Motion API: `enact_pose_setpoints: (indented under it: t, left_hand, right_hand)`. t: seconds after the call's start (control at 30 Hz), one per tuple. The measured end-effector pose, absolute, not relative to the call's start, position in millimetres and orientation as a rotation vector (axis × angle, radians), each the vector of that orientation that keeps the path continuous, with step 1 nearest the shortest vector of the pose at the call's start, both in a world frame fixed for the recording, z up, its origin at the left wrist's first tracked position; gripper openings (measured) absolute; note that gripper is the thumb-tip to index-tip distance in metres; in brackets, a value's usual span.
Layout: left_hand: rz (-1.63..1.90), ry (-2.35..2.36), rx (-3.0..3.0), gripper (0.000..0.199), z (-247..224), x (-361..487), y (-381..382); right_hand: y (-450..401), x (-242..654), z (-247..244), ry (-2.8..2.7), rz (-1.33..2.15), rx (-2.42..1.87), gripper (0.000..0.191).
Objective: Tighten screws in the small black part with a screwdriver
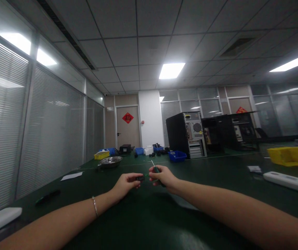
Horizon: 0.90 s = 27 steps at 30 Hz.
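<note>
Two hands, one bracelet, two yellow bins, two red door diamonds, one white pillar

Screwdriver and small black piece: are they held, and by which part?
The right hand holds the screwdriver by its handle; the metal shaft is free. The left hand holds the small black piece at its left end, between thumb and fingers.
</note>
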<state>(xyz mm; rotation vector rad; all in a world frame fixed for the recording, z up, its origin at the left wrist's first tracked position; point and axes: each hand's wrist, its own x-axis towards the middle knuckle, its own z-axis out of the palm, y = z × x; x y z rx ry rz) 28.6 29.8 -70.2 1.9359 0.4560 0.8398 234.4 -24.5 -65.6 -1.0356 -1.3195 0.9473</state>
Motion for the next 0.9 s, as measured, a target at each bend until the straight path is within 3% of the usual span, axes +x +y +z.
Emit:
enact_pose_setpoints:
  t: [0.63,0.9]
  left_hand:
    - [0.842,0.498,1.952,0.040,-71,31,30]
    - [0.804,0.354,1.859,0.027,-75,34,31]
  right_hand:
    - [-33,222,-65,-1.356,0.911,-1.165,0.032]
    - [-44,233,-30,-1.874,0.466,-1.090,0.034]
